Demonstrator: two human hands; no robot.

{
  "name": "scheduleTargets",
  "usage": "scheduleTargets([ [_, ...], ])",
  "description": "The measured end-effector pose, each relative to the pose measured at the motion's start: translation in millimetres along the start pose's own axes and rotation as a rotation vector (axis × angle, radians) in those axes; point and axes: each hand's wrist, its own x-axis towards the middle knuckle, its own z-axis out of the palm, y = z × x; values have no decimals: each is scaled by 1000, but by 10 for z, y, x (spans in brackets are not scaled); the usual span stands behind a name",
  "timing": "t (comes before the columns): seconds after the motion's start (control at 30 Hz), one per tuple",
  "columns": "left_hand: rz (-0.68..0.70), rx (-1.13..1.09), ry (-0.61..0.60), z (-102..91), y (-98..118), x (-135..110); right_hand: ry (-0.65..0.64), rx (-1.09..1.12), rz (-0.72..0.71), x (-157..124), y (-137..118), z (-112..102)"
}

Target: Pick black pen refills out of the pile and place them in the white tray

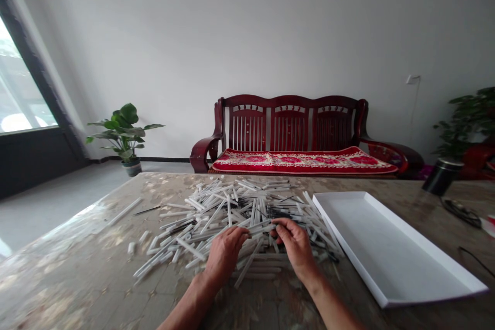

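Two bare hands on my head-cam feed, and both are busy. Left hand [226, 248] and right hand [296, 245] are each pinching, fingertips only, around a slim whitish tube [260, 228] that spans the gap between them, just above the near side of a messy pile of white tubes [229, 211]. Could be more than one piece in the pinch; from this far off I can't make out the count, or whether the ends are mated or just touching.

My worry is the grip. It's all fingertips on something thin and probably smooth, so if one hand twists or pushes off-line, I'd bet the piece pops out and vanishes among its lookalikes. Too much squeeze might bend it, if the plastic's as thin as it looks.

Second worry: the clutter. Wrists sit low by the heap, so a sideways sweep could shove the row of tubes [263, 269] between the forearms out of line. The short white pieces [131, 247] and the dark thin rod [147, 210] out on the left of the table [96, 289] look like easy rollers if bumped.

Also, the white tray [406, 247] sits right beside the pile, so a careless right elbow could nudge it.
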Motion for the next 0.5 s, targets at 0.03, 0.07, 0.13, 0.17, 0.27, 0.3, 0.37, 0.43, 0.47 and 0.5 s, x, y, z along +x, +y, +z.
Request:
scheduleTargets([
  [0.03, -9, -6, -7, 1, 2, -1, -11, 7, 16, -2, -7, 3],
  [0.07, -11, -6, -6, 3, 3, -1, -16, 16, 37, -4, -8, 7],
  [0.13, -3, 8, 13, 9, 1, 0, -7, 34, 82, -8, -1, 17],
  [0.17, 4, 19, 26, 12, -2, 1, -1, 37, 100, -9, 5, 21],
  [0.27, 33, 57, 51, 21, -20, 5, 14, 18, 118, -10, 19, 25],
  [0.3, 45, 68, 56, 22, -28, 5, 16, 11, 123, -9, 21, 24],
  [0.37, 69, 88, 67, 23, -39, 5, 20, 14, 136, -10, 23, 21],
  [0.43, 94, 104, 79, 21, -40, 2, 18, 21, 149, -10, 31, 16],
  [0.47, 108, 112, 82, 20, -38, 1, 17, 18, 150, -9, 37, 12],
  [0.5, 120, 117, 82, 20, -33, -1, 17, 9, 146, -6, 44, 7],
])
